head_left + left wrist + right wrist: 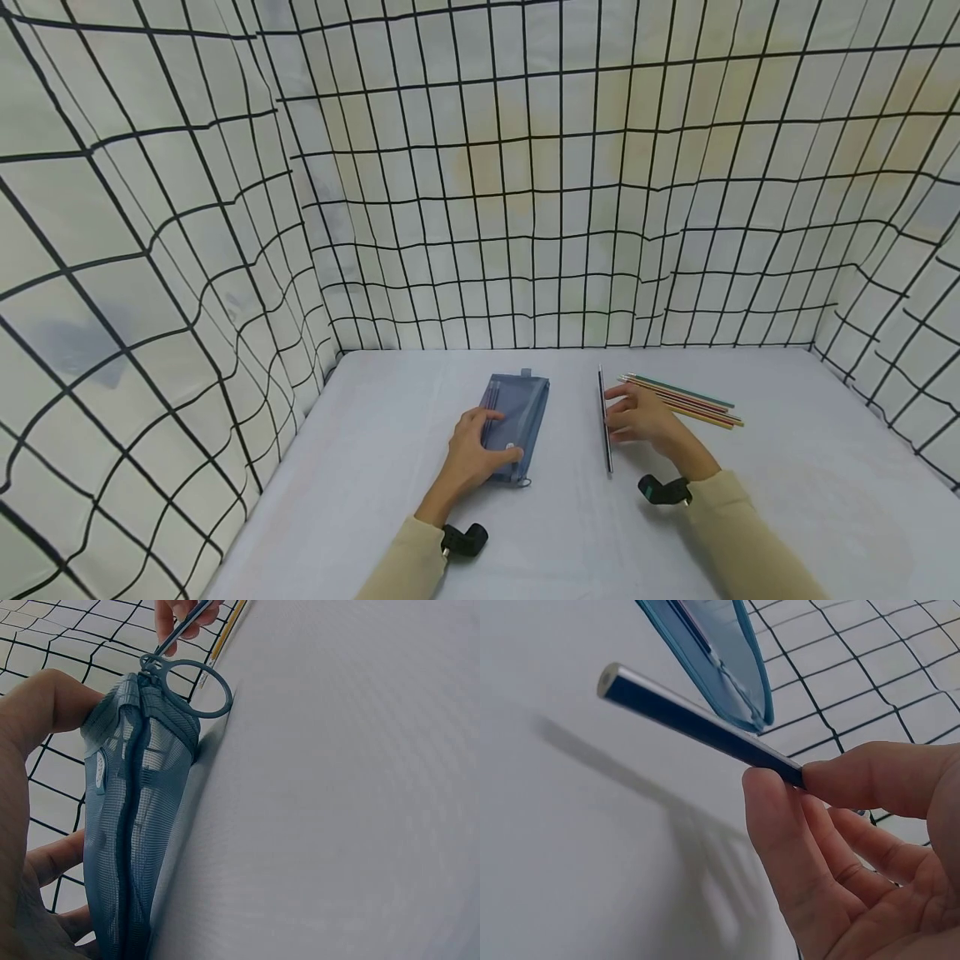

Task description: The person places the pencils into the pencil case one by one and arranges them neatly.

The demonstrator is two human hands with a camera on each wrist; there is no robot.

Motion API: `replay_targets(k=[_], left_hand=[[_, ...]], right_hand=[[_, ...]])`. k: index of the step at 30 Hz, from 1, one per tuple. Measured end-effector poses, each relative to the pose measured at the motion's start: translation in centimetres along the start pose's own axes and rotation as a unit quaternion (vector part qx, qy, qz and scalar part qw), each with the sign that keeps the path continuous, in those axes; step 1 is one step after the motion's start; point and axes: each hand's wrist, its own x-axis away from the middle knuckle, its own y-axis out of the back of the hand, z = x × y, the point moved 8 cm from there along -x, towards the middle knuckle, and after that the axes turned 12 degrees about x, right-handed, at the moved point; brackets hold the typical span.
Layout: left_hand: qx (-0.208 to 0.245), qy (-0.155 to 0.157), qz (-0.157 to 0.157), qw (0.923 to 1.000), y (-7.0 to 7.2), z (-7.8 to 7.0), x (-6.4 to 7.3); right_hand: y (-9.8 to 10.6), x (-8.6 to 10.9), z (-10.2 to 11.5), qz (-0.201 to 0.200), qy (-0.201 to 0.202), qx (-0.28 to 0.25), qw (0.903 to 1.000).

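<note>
White surface (375, 433), gridded backdrop (480, 217): a dark pencil (690, 724) held beside a blue pouch (517, 408)

The right hand (645, 417) narrows its fingers to a pinch on the pencil, between the pouch and the loose colored pencils (690, 402). The left hand (476, 450) spreads across the pouch, its thumb and fingers gripping it on the surface. A light, firm pinch should serve best here, with the pencil kept roughly in line with the pouch's long side; the left hand would do well to hold the mesh steady without crushing it and to mind the ring pull (204, 714).

In the right wrist view the fingers cover the pencil's far part. Left fingertips are partly lost behind the pouch, its contents blur through the mesh, and I cannot tell whether the zip is undone
</note>
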Motion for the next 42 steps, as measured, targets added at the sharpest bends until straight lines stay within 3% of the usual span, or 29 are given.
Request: replay_targets(k=[19,30,42], left_hand=[[0.002,-0.001,-0.001,1.0,0.0,-0.2,0.1],[-0.001,0.006,-0.004,1.0,0.1,-0.1,0.1],[0.0,-0.001,0.0,1.0,0.1,-0.2,0.0]], right_hand=[[-5.2,0.0,1.6,0.064,0.02,-0.013,0.9977],[-7.3,0.1,2.7,0.103,0.026,-0.056,0.9928],[-9.0,-1.0,3.3,0.094,-0.013,-0.095,0.991]])
